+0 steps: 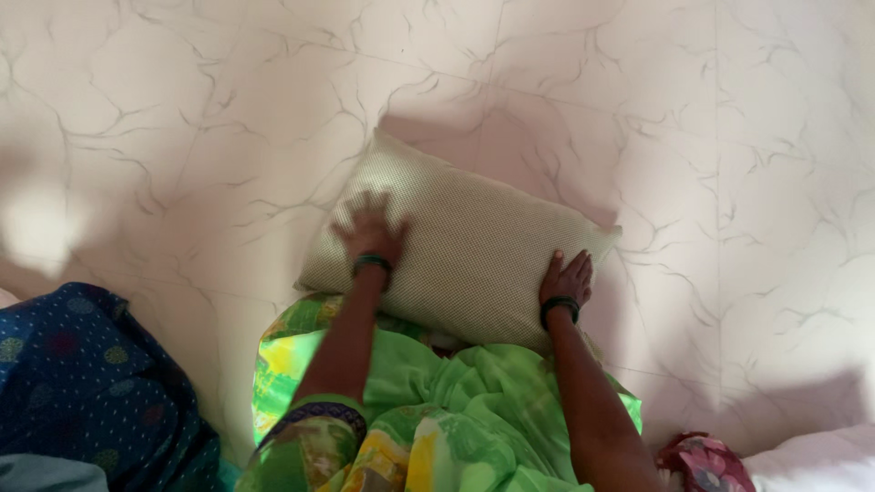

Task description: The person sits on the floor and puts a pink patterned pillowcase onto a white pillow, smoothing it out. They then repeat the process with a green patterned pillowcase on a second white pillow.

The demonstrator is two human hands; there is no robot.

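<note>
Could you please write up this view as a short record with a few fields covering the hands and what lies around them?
Setting: pale veined tile floor, seen from above
Main thing: beige cushion lying flat on the floor
Left hand: palm down on the cushion's left part, blurred, dark bangle at the wrist
Right hand: pressed on the cushion's right edge, dark bangle at the wrist
Clothing: green and yellow garment under the arms
Left corner: dark blue patterned cloth
Right corner: floral cloth beside a white pillow
</note>
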